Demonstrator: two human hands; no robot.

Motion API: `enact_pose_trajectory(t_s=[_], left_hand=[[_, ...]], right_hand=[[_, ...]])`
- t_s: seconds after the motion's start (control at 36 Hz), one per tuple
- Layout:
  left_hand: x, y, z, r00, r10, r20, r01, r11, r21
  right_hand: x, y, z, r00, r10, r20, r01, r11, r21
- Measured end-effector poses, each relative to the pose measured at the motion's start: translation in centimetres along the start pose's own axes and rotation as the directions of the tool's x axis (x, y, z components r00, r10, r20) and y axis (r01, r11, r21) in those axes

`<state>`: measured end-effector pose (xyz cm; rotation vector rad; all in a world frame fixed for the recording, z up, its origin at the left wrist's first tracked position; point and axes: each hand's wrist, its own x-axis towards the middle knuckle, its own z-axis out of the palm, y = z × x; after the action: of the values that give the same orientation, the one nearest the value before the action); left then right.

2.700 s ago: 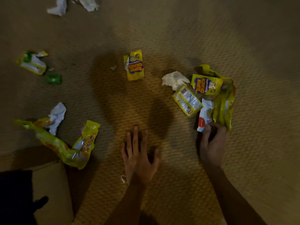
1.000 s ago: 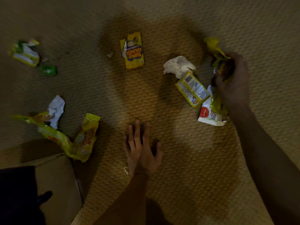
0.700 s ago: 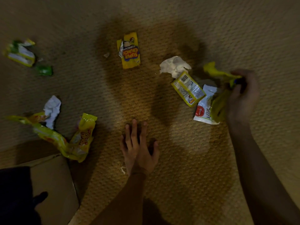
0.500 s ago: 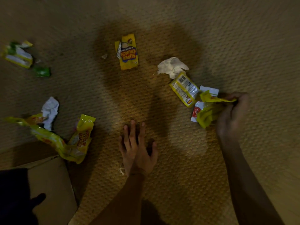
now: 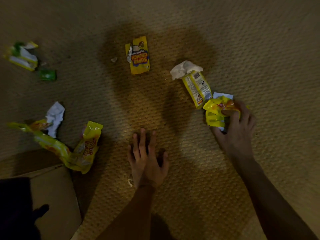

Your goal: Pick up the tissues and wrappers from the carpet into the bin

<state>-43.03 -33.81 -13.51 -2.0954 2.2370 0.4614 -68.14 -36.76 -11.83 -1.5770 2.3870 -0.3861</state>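
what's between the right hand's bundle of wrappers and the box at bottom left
Across the carpet, the left hand rests flat between the yellow wrappers gripped by the right hand and the cardboard box; carrying the wrappers above it should clear it.

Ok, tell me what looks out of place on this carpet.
Litter is strewn over the carpet: a torn Super Crunch wrapper, a tissue against a yellow packet, more wrappers at left. The right hand grips a crumpled wrapper.

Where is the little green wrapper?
In the head view, the green wrapper lies on the carpet at far left, just below a torn yellow-and-white wrapper.
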Motion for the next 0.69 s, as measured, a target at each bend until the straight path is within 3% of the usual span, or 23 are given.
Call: enact_pose_trajectory(t_s=[0.33,0.69], left_hand=[[0.0,-0.1,0.3,1.0,-0.004,-0.028,0.004,1.0,-0.018],[0.0,-0.1,-0.3,0.999,-0.002,-0.036,-0.001,0.997,-0.083]], right_hand=[[-1.8,-2.1,1.3,0.975,0.133,-0.178,-0.098,0.976,0.193],[-4.6,-2.3,2.5,0.96,0.166,-0.227,-0.125,0.975,0.184]])
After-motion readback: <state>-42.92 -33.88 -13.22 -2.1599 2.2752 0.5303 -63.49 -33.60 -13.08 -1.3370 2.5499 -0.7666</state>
